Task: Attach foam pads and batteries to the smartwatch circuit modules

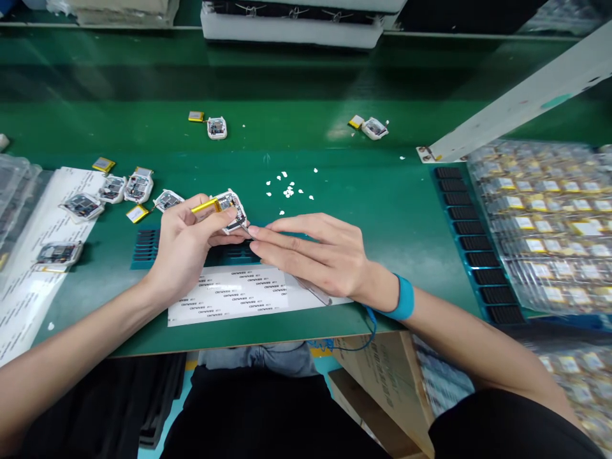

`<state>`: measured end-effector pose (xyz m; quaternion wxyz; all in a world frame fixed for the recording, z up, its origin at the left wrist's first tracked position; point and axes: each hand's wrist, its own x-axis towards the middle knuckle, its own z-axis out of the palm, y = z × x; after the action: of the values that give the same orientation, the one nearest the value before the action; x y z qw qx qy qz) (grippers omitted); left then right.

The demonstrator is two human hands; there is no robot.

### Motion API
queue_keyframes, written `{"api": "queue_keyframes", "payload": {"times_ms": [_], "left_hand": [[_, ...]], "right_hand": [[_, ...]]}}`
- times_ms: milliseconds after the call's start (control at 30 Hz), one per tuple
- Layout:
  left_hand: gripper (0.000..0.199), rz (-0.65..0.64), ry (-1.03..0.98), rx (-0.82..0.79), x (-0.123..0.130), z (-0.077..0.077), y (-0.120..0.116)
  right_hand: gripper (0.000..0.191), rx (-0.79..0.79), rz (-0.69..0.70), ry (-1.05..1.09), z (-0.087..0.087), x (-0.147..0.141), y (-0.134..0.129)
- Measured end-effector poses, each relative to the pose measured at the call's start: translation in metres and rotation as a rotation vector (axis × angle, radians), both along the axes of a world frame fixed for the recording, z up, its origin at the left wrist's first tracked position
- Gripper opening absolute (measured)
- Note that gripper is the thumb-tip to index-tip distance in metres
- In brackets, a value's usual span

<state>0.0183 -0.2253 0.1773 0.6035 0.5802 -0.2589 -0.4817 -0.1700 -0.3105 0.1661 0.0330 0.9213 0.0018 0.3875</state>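
My left hand (184,239) is closed on a small white square device housing (240,203) with an exposed circuit board, its thumb across the inside. A yellow-edged flat battery (206,208) sticks out from the housing, by the left fingers. Pinched in my right hand (322,252) is a thin, pointed metal tool (245,229), whose tip meets the housing's lower right corner. The right fingers hide most of that tool. Below both hands are a dark slotted strip (234,257) and a white printed sheet (224,299).
Several open housings (138,186) with batteries lie to the left, and two more stand farther back. Small white tabs (289,191) are scattered ahead. At right are a black-and-teal slotted rack (471,242), stacked clear trays (564,229) and a slanting white post (521,95). A blue cord (368,341) trails from the wristband (404,298).
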Motion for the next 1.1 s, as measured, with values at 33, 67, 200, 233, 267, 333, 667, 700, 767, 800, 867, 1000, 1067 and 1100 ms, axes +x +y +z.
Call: {"api": "queue_keyframes", "payload": {"times_ms": [33, 67, 200, 233, 267, 333, 667, 700, 767, 800, 867, 1000, 1067, 1100], "left_hand": [[0.018, 0.002, -0.004, 0.001, 0.0001, -0.0001, -0.0001], [0.018, 0.008, -0.013, 0.000, 0.0000, -0.0003, -0.0001], [0.018, 0.017, -0.036, -0.003, -0.0011, -0.0016, 0.0014], [0.018, 0.016, -0.033, -0.004, -0.0014, -0.0020, 0.0018], [0.017, 0.016, -0.027, -0.004, -0.0016, -0.0025, 0.0022], [0.017, 0.018, -0.014, -0.002, -0.0019, -0.0032, 0.0027], [0.015, 0.034, 0.014, 0.015, -0.0037, -0.0019, 0.0016], [0.016, 0.036, 0.005, 0.015, -0.0037, -0.0017, 0.0017], [0.017, 0.036, -0.005, 0.014, -0.0035, -0.0017, 0.0017], [0.018, 0.035, -0.009, 0.015, -0.0033, -0.0019, 0.0017], [0.019, 0.031, -0.017, 0.020, -0.0029, -0.0025, 0.0017], [0.022, 0.046, -0.041, 0.026, -0.0036, -0.0030, 0.0023], [0.022, 0.055, -0.049, 0.023, -0.0047, -0.0022, 0.0031], [0.022, 0.059, -0.052, 0.019, -0.0052, -0.0016, 0.0034]], "right_hand": [[0.016, -0.006, 0.004, -0.005, -0.0007, 0.0007, -0.0002], [0.015, -0.018, 0.006, -0.013, -0.0015, 0.0014, -0.0003], [0.015, -0.060, 0.013, -0.034, -0.0029, 0.0026, -0.0001], [0.015, -0.065, 0.011, -0.032, -0.0026, 0.0024, 0.0001], [0.015, -0.070, 0.007, -0.028, -0.0021, 0.0020, 0.0002], [0.016, -0.077, -0.001, -0.023, -0.0008, 0.0010, 0.0006], [0.015, -0.119, 0.033, 0.027, 0.0010, 0.0003, 0.0010], [0.015, -0.128, 0.038, 0.024, 0.0011, 0.0003, 0.0010], [0.016, -0.130, 0.044, 0.028, 0.0016, 0.0003, 0.0014], [0.016, -0.127, 0.044, 0.035, 0.0018, 0.0003, 0.0016], [0.016, -0.124, 0.038, 0.047, 0.0022, 0.0002, 0.0021], [0.015, -0.115, 0.054, 0.047, 0.0022, 0.0001, 0.0026], [0.016, -0.100, 0.061, 0.032, 0.0015, 0.0003, 0.0032], [0.016, -0.090, 0.061, 0.021, 0.0009, 0.0005, 0.0036]]}}
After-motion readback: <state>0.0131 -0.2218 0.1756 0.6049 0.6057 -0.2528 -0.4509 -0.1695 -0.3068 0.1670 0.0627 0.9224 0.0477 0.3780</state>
